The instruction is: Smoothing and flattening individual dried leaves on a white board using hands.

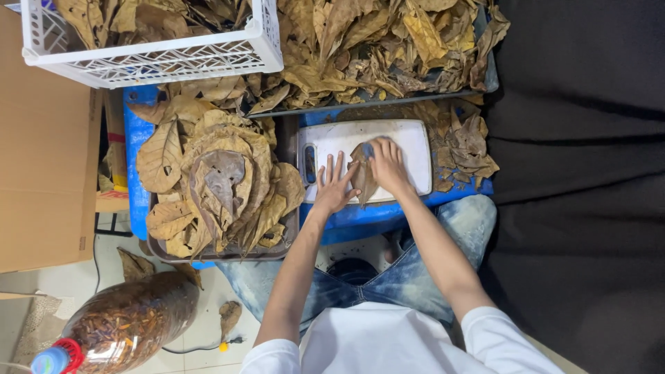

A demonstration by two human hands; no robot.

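Observation:
A white cutting board (409, 142) lies on a blue surface in front of me. On it rests a brown dried leaf (361, 181). My left hand (334, 185) lies flat on the board with fingers spread, pressing the leaf's left edge. My right hand (388, 165) presses down on the leaf's upper right part, with a small blue object (368, 147) under its fingers.
A tray (287, 232) piled with flat dried leaves sits left of the board. A white plastic crate (152, 59) of leaves stands at top left, a large leaf heap (388, 41) at the top. A filled plastic bottle (128, 322) lies on the floor, beside cardboard (41, 152).

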